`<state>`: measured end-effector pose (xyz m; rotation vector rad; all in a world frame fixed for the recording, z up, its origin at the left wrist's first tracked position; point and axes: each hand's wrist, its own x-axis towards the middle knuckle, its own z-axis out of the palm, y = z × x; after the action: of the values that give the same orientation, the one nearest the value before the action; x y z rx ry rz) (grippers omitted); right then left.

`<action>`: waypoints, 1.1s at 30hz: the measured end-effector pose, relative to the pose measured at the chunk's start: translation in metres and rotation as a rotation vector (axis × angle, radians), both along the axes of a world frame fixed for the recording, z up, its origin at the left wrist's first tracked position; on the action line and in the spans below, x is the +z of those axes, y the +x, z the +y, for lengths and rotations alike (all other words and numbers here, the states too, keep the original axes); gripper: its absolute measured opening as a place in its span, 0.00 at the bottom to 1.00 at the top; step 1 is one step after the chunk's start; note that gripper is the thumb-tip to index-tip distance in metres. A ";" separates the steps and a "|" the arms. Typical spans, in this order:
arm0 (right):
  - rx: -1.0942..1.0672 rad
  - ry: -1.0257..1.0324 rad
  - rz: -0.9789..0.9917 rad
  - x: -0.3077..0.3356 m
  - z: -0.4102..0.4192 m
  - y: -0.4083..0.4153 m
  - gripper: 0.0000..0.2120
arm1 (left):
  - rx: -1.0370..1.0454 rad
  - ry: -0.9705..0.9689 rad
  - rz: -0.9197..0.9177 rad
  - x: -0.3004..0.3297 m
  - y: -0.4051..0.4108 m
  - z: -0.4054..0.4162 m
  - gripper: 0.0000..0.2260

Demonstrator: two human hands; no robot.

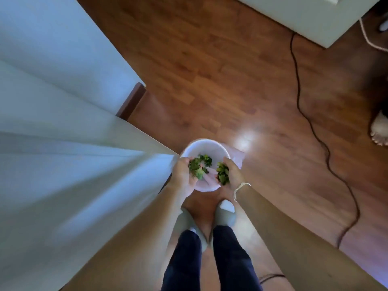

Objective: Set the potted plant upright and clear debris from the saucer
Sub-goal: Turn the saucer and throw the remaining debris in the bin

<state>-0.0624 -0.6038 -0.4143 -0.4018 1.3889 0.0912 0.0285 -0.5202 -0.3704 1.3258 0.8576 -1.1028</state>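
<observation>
Home interior, wood laminate floor (210,70), white curtain (63,154), trailing black cable (302,106)

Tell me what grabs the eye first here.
Dead centre, the left hand and right hand each cup a clump of green leaves over a white bin on the wooden floor. A pale curtain fills the left side. On the right, a black cord snakes across the floor.
</observation>
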 end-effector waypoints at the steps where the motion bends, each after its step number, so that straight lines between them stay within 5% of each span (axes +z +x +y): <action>1: -0.025 0.004 0.003 -0.010 0.003 0.001 0.19 | -0.019 0.014 -0.004 -0.012 0.000 0.002 0.09; 10: -0.030 0.034 -0.006 -0.045 0.011 0.007 0.24 | -0.109 0.073 0.043 -0.061 0.003 0.009 0.23; 33: 0.090 -0.113 0.022 0.001 0.011 0.018 0.25 | -0.228 0.063 -0.021 -0.006 0.009 0.006 0.24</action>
<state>-0.0441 -0.5929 -0.4135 -0.5586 1.4015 0.0910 0.0372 -0.5145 -0.3761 1.5125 0.7438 -1.2444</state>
